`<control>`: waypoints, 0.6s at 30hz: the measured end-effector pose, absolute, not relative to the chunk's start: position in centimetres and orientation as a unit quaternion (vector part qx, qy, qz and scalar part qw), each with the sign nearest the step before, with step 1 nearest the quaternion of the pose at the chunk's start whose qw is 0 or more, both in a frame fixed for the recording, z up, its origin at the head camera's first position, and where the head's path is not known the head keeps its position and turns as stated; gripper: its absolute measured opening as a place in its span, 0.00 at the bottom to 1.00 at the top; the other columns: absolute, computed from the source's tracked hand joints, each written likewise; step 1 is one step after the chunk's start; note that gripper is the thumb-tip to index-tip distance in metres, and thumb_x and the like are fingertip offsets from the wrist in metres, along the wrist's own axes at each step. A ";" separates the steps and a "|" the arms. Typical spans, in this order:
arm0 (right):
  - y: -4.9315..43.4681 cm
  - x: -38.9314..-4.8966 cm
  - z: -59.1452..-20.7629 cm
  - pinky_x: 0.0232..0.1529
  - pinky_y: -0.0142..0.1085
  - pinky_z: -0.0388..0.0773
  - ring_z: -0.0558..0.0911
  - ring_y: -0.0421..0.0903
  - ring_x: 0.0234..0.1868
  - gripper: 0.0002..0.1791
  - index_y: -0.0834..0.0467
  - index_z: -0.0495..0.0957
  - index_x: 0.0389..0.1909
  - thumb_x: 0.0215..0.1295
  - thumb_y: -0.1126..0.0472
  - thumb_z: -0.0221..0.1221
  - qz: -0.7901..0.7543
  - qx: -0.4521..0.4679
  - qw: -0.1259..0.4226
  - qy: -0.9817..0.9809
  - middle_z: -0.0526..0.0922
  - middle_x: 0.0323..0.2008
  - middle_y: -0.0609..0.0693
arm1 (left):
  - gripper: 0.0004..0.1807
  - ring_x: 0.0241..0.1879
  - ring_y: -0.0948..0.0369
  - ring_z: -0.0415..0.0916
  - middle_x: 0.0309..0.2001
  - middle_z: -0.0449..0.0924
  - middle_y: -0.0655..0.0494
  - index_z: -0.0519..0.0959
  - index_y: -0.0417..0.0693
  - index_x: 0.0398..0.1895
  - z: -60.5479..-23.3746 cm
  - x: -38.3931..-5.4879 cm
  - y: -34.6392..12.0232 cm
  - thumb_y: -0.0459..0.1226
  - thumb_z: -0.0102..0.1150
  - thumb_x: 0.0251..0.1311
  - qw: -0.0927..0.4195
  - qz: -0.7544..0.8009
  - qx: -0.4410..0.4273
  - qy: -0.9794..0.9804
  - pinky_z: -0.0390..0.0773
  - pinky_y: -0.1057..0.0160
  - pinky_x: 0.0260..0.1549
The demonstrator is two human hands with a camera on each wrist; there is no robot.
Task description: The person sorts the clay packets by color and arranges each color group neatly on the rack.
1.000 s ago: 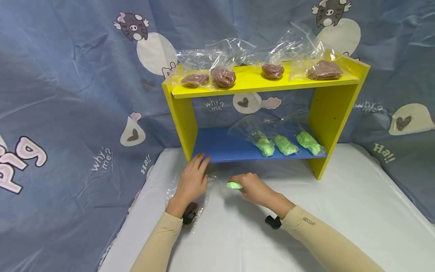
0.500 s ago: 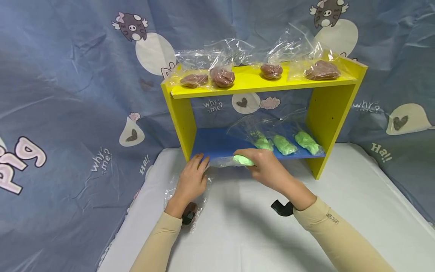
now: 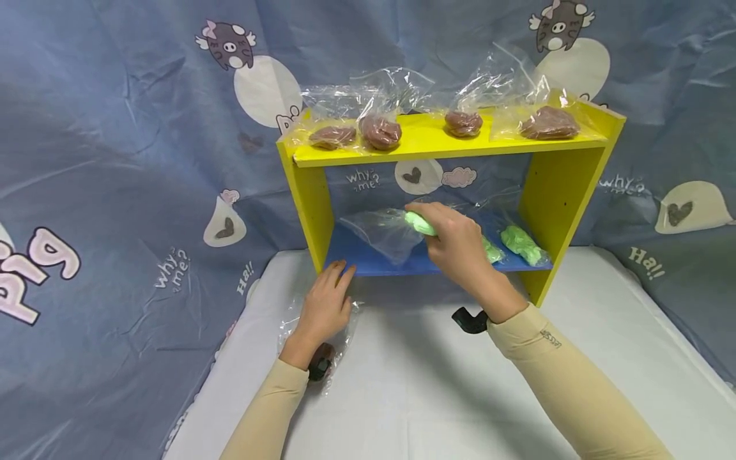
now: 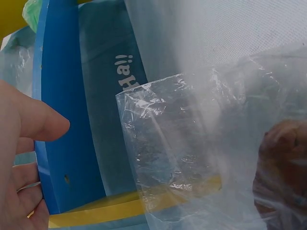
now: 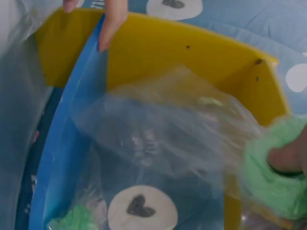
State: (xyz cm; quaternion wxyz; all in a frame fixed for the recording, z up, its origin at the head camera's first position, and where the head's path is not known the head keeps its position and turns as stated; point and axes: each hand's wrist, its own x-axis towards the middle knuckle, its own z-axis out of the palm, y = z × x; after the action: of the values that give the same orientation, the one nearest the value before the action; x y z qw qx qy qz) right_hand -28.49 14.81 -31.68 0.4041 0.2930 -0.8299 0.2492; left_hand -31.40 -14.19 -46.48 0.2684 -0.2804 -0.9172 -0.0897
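Observation:
My right hand (image 3: 457, 246) grips a clear plastic bag with a pale green lump (image 3: 420, 223), held over the blue lower shelf (image 3: 368, 259). The bag's thin loose end (image 5: 144, 120) spreads out to the left, blurred in the right wrist view. At the left front corner my left hand (image 3: 326, 308) holds the shelf's edge, fingers on top and thumb (image 4: 50, 122) against the underside. Another green lump in a bag (image 3: 522, 244) lies at the shelf's right end; one beside it is partly covered by my right hand.
On the yellow top shelf (image 3: 422, 134) several bagged brown lumps (image 3: 382, 133) stand in a row. A bagged brown lump (image 4: 283, 167) lies on the white tablecloth (image 3: 391, 383) under my left wrist. Yellow side panels (image 3: 566, 191) flank the shelf, with a printed blue cloth (image 3: 144, 160) behind.
My right hand has lifted the bagged green lump from in front of the unit, up and slightly right, to above the blue shelf. My left hand has stayed at the shelf's corner.

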 end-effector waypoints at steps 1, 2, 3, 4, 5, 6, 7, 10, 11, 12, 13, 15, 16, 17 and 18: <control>14.7 -28.9 -31.7 0.28 0.46 0.79 0.84 0.51 0.45 0.33 0.50 0.82 0.58 0.55 0.82 0.57 0.245 0.290 0.414 -0.827 0.85 0.49 0.49 | 0.39 0.73 0.45 0.57 0.73 0.62 0.42 0.64 0.45 0.75 -46.5 -31.4 -14.2 0.34 0.64 0.59 0.266 -0.088 -0.280 -0.918 0.60 0.47 0.71; 14.6 -29.4 -31.8 0.30 0.46 0.80 0.84 0.51 0.47 0.35 0.50 0.81 0.59 0.54 0.83 0.57 0.241 0.288 0.421 -0.825 0.85 0.50 0.49 | 0.39 0.73 0.45 0.57 0.73 0.61 0.42 0.63 0.45 0.75 -46.5 -31.3 -14.2 0.35 0.64 0.60 0.262 -0.087 -0.279 -0.920 0.60 0.47 0.71; 14.5 -29.9 -31.9 0.31 0.47 0.81 0.83 0.52 0.48 0.36 0.51 0.80 0.60 0.52 0.84 0.56 0.235 0.288 0.427 -0.824 0.84 0.51 0.50 | 0.38 0.73 0.45 0.56 0.73 0.61 0.42 0.63 0.46 0.75 -46.5 -31.3 -14.2 0.35 0.64 0.60 0.259 -0.086 -0.278 -0.921 0.60 0.48 0.71; 14.3 -30.5 -32.1 0.31 0.47 0.81 0.82 0.53 0.50 0.37 0.52 0.80 0.60 0.52 0.85 0.55 0.225 0.289 0.435 -0.823 0.83 0.52 0.51 | 0.38 0.73 0.45 0.56 0.73 0.61 0.42 0.63 0.46 0.75 -46.5 -31.3 -14.2 0.35 0.64 0.60 0.259 -0.086 -0.278 -0.921 0.60 0.47 0.71; 14.2 -31.1 -32.4 0.34 0.48 0.82 0.81 0.53 0.51 0.37 0.53 0.79 0.61 0.51 0.86 0.55 0.212 0.290 0.439 -0.824 0.82 0.53 0.51 | 0.38 0.73 0.45 0.56 0.73 0.61 0.42 0.63 0.46 0.75 -46.5 -31.3 -14.3 0.35 0.63 0.60 0.259 -0.086 -0.277 -0.921 0.60 0.48 0.71; 14.0 -31.7 -32.7 0.37 0.48 0.82 0.81 0.54 0.52 0.37 0.54 0.79 0.61 0.51 0.86 0.55 0.198 0.292 0.440 -0.826 0.81 0.54 0.52 | 0.39 0.73 0.45 0.56 0.73 0.61 0.42 0.63 0.46 0.75 -46.5 -31.3 -14.3 0.35 0.64 0.60 0.258 -0.087 -0.277 -0.922 0.60 0.48 0.71; 13.8 -32.3 -33.2 0.42 0.49 0.83 0.80 0.55 0.54 0.37 0.55 0.78 0.61 0.51 0.86 0.56 0.184 0.296 0.437 -0.829 0.80 0.55 0.53 | 0.39 0.73 0.45 0.56 0.73 0.61 0.42 0.63 0.46 0.75 -46.5 -31.3 -14.3 0.34 0.64 0.60 0.258 -0.088 -0.277 -0.921 0.60 0.48 0.71; 13.3 -34.2 -34.8 0.50 0.48 0.81 0.78 0.56 0.56 0.36 0.57 0.78 0.61 0.51 0.86 0.56 0.144 0.311 0.421 -0.840 0.80 0.56 0.54 | 0.39 0.73 0.45 0.57 0.73 0.61 0.42 0.64 0.45 0.75 -46.4 -31.3 -14.3 0.34 0.64 0.60 0.261 -0.086 -0.277 -0.921 0.60 0.48 0.71; 13.2 -34.7 -35.4 0.55 0.47 0.79 0.78 0.56 0.57 0.35 0.58 0.78 0.61 0.51 0.85 0.56 0.136 0.317 0.408 -0.845 0.80 0.56 0.55 | 0.39 0.73 0.45 0.57 0.73 0.61 0.42 0.64 0.45 0.75 -46.4 -31.3 -14.3 0.34 0.65 0.59 0.261 -0.085 -0.277 -0.921 0.60 0.48 0.71; 13.1 -35.2 -35.9 0.58 0.47 0.77 0.77 0.56 0.58 0.35 0.58 0.78 0.61 0.52 0.85 0.57 0.131 0.323 0.394 -0.850 0.80 0.56 0.55 | 0.39 0.73 0.45 0.57 0.73 0.62 0.42 0.64 0.45 0.75 -46.4 -31.3 -14.3 0.35 0.65 0.59 0.263 -0.084 -0.277 -0.920 0.60 0.48 0.71; 13.0 -35.6 -36.4 0.59 0.47 0.76 0.77 0.56 0.59 0.34 0.59 0.78 0.61 0.52 0.85 0.57 0.125 0.324 0.381 -0.857 0.80 0.56 0.55 | 0.39 0.73 0.45 0.57 0.73 0.62 0.42 0.64 0.45 0.75 -46.5 -31.3 -14.2 0.35 0.65 0.59 0.263 -0.084 -0.278 -0.920 0.60 0.48 0.71; 12.9 -36.3 -37.2 0.60 0.47 0.75 0.77 0.57 0.59 0.33 0.59 0.78 0.61 0.54 0.84 0.57 0.116 0.325 0.353 -0.870 0.80 0.56 0.56 | 0.39 0.73 0.45 0.57 0.73 0.62 0.42 0.64 0.45 0.75 -46.5 -31.3 -14.2 0.35 0.65 0.59 0.264 -0.083 -0.279 -0.920 0.60 0.48 0.71; 12.9 -36.5 -37.6 0.60 0.47 0.75 0.77 0.57 0.60 0.32 0.60 0.78 0.61 0.55 0.84 0.58 0.110 0.323 0.337 -0.878 0.79 0.57 0.57 | 0.39 0.73 0.45 0.57 0.73 0.62 0.42 0.64 0.45 0.75 -46.5 -31.4 -14.2 0.34 0.65 0.59 0.264 -0.085 -0.280 -0.919 0.60 0.48 0.71; 12.8 -36.7 -37.9 0.60 0.48 0.75 0.76 0.58 0.60 0.32 0.60 0.77 0.61 0.56 0.83 0.58 0.106 0.321 0.320 -0.885 0.79 0.57 0.57 | 0.39 0.73 0.45 0.57 0.73 0.62 0.42 0.64 0.45 0.75 -46.5 -31.4 -14.2 0.35 0.64 0.59 0.265 -0.085 -0.280 -0.919 0.60 0.48 0.71; 12.8 -36.9 -38.2 0.60 0.48 0.75 0.76 0.58 0.61 0.31 0.60 0.77 0.62 0.57 0.83 0.58 0.103 0.317 0.301 -0.893 0.78 0.58 0.58 | 0.39 0.73 0.45 0.57 0.73 0.62 0.42 0.64 0.45 0.75 -46.5 -31.4 -14.3 0.34 0.64 0.59 0.265 -0.086 -0.280 -0.919 0.60 0.48 0.71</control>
State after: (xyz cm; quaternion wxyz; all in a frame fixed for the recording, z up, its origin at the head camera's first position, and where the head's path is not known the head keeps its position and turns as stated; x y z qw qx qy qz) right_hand -36.87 12.80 -38.22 0.3011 0.3175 -0.8933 0.1032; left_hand -31.38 -14.25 -46.46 0.2647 -0.2803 -0.9187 -0.0858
